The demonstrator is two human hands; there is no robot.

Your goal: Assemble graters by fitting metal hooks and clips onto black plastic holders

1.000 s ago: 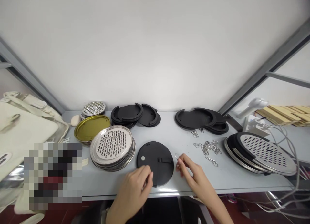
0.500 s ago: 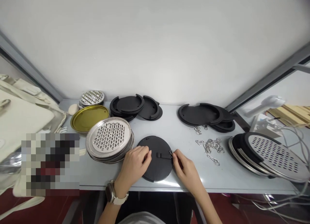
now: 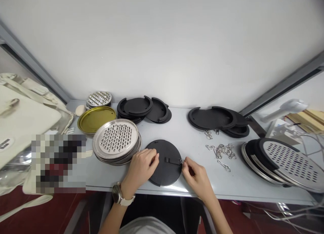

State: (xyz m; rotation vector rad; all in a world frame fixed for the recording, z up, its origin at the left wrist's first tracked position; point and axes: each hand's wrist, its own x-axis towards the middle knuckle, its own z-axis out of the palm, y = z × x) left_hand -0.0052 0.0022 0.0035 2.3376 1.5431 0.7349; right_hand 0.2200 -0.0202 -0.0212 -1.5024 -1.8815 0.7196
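Item: one flat, round, matte-black disc (image 3: 165,175), lying on the grey tabletop (image 3: 193,136) between my two hands.

Left hand (image 3: 142,165): fingers curled, covering the disc's left edge; I cannot tell whether they grip it.

Right hand (image 3: 197,178): thumb and finger pinching a small silver wire clip (image 3: 181,161) at the disc's right edge.

Surroundings: a stack of round silver metal grater plates (image 3: 118,139), just beside my left hand and crowding that side; gold metal lids (image 3: 97,118) behind it; black rimmed round holders (image 3: 138,106) near the wall, more black holders (image 3: 211,117) to their right; loose silver wire loops (image 3: 224,151); a leaning pile of black-rimmed silver graters (image 3: 291,161).

Obscured: a pixelated patch masks part of the cream fabric bag (image 3: 30,119), itself cut off at left. Pale wooden slats (image 3: 307,122) run out of view at right. My fingers partly hide the clip; its fastening is too small to read.
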